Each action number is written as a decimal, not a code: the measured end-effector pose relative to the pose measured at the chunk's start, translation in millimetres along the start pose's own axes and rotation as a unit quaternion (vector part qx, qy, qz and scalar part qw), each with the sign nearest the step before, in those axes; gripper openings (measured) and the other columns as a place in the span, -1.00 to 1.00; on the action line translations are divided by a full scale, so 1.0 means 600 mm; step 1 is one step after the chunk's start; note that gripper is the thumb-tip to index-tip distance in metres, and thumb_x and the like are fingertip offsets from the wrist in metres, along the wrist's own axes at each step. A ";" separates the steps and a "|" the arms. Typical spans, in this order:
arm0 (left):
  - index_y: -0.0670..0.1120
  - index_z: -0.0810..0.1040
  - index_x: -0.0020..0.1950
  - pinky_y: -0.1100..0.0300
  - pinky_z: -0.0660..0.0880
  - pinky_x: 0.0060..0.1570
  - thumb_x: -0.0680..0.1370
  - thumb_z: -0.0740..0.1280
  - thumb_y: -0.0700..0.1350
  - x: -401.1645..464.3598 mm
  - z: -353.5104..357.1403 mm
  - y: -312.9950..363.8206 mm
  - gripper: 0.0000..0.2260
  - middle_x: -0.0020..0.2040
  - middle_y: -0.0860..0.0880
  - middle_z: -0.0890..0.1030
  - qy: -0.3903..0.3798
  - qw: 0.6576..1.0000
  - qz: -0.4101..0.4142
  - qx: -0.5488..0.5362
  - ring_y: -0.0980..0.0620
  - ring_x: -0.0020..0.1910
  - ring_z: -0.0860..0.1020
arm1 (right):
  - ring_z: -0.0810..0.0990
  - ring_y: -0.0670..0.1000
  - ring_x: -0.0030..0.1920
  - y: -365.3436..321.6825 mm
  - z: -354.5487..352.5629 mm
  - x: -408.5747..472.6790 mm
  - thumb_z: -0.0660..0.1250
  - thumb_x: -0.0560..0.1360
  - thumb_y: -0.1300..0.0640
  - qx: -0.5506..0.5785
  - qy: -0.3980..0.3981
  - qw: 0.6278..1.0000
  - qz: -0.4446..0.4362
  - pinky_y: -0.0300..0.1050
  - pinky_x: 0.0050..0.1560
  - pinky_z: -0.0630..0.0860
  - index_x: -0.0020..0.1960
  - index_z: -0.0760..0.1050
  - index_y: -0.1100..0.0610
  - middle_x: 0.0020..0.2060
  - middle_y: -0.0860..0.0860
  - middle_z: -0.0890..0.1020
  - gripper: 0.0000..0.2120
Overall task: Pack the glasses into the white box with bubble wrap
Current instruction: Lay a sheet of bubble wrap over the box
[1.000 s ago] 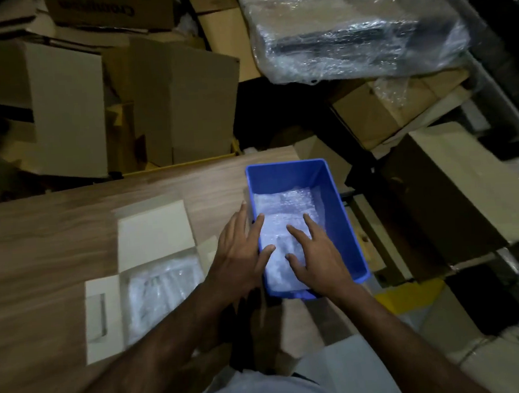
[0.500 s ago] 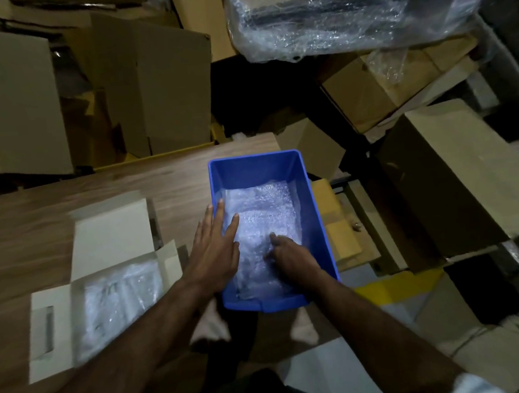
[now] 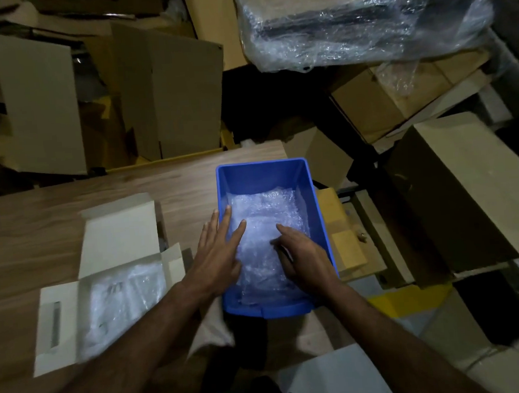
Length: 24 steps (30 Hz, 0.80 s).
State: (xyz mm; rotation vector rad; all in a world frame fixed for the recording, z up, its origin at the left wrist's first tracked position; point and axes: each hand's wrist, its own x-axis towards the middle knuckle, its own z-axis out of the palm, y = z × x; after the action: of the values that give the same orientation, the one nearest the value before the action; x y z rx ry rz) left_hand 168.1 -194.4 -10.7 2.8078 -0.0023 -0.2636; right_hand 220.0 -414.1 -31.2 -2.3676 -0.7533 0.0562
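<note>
Since a moment ago: your right hand [image 3: 305, 259] has pushed a little further into the blue bin [image 3: 321, 222] and its index finger has come out straight; your left hand [image 3: 218, 256] has barely shifted, and your head has tipped so the bin sits nearer the middle of view.

Left hand: you lay it flat across the bin's left rim, fingers straight and spread, thumb resting on the bubble wrap [image 3: 269, 223]. It grips nothing. My reading is that it steadies the bin and pins the sheet while the other hand works.

Right hand: palm down inside the bin, index finger pointing forward on the wrap, the other fingers curled under against it. Whether they have pinched a fold, I cannot tell.

Bubble wrap: it lies crumpled over the bin floor. Any glasses inside it are not visible in this dim light.

White box [image 3: 105, 287]: it sits open on the wooden table [image 3: 38, 218] just left of the bin, flaps spread, already lined with clear wrap, so you have only a short carry.

Further off: cardboard cartons [image 3: 168, 89] and a plastic-wrapped bundle [image 3: 362, 14] are stacked beyond the table.
</note>
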 end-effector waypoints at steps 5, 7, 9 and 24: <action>0.19 -0.05 0.65 0.00 -0.32 0.53 0.42 0.48 -0.07 -0.016 -0.012 -0.021 -0.03 0.62 0.02 -0.38 0.001 0.999 0.016 -0.050 -0.03 0.56 -0.42 | 0.53 -0.03 0.37 -0.026 -0.021 -0.002 0.34 0.62 0.14 0.029 0.083 0.996 -0.015 -0.18 0.20 0.51 0.15 0.62 0.09 0.40 0.05 0.56 -0.86; 0.22 -0.10 0.64 0.02 -0.37 0.49 0.39 0.54 0.05 -0.013 -0.016 -0.022 0.03 0.60 0.01 -0.41 -0.016 0.999 0.028 -0.035 -0.05 0.55 -0.45 | 0.53 -0.09 0.36 -0.044 -0.036 -0.001 0.33 0.63 0.13 0.048 0.095 0.994 0.004 -0.19 0.22 0.50 0.16 0.62 0.06 0.40 -0.01 0.55 -0.86; 0.20 -0.10 0.65 -0.07 -0.35 0.53 0.37 0.51 0.27 -0.006 -0.013 -0.018 0.05 0.60 -0.03 -0.40 -0.006 0.998 0.063 -0.014 -0.10 0.56 -0.43 | 0.52 -0.14 0.35 -0.065 -0.052 0.002 0.31 0.64 0.12 0.077 0.103 0.991 0.031 -0.24 0.27 0.47 0.16 0.61 0.04 0.42 -0.06 0.52 -0.85; 0.17 0.43 0.49 0.38 0.26 0.39 0.65 0.25 -0.06 -0.143 -0.202 -0.109 -0.60 0.51 0.29 0.36 0.136 0.936 0.149 -0.288 0.24 0.56 0.20 | 0.54 0.00 0.36 -0.231 -0.063 0.026 0.32 0.64 0.17 0.022 0.095 0.975 -0.198 0.02 0.35 0.49 0.23 0.57 0.21 0.29 0.07 0.62 -0.80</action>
State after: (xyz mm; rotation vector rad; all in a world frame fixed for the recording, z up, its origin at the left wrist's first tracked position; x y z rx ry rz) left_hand 104.0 -91.4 97.0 2.1956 -0.2440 0.1750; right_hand 171.7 -340.3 83.4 -2.1022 -1.0983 -0.3151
